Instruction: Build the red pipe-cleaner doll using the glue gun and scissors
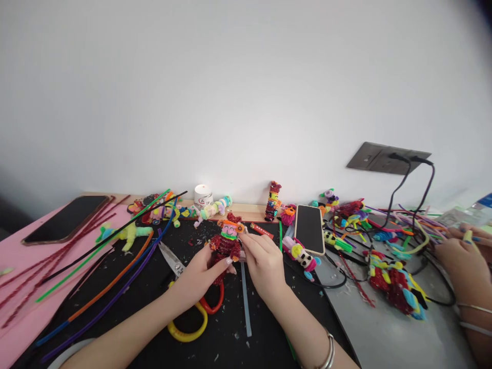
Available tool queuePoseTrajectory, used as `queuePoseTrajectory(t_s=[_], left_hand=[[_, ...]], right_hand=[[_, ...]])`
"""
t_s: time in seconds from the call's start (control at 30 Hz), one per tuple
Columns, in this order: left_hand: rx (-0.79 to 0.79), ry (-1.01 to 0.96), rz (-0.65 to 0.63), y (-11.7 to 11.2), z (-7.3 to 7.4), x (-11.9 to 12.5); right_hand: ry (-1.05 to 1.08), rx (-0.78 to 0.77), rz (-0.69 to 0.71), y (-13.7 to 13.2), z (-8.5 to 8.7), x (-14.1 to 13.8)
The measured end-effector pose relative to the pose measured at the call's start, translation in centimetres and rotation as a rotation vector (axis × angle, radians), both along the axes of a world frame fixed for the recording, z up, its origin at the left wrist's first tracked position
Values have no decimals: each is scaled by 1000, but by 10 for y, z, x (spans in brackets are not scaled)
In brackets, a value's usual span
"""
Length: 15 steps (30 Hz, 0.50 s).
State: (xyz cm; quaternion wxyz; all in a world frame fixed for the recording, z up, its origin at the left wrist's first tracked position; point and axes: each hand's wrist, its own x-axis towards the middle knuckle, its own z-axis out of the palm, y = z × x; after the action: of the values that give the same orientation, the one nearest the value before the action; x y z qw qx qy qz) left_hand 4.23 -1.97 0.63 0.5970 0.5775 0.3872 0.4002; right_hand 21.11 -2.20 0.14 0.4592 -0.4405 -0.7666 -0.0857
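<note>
A small pipe-cleaner doll with a red body, green collar and orange headpiece stands on the black mat. My left hand is closed around its red body from the left. My right hand pinches the doll at its right side near the head. A clear glue stick lies under my right hand, running toward me. Scissors with yellow and red handles lie beneath my left wrist.
Long pipe cleaners fan out to the left over a pink sheet. Two phones lie flat. Several finished dolls line the wall. Another person's hands work at the right among cables.
</note>
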Motion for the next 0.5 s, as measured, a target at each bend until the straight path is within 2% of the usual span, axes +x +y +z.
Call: queuePoseTrajectory(t_s=[0.2, 0.37, 0.5], left_hand=[[52, 51, 13, 0, -6, 0], [225, 210, 69, 1, -12, -3], [335, 300, 86, 1, -10, -5]], right_hand=[[89, -62, 27, 1, 0, -2], [244, -118, 85, 0, 3, -4], [365, -222, 102, -2, 3, -6]])
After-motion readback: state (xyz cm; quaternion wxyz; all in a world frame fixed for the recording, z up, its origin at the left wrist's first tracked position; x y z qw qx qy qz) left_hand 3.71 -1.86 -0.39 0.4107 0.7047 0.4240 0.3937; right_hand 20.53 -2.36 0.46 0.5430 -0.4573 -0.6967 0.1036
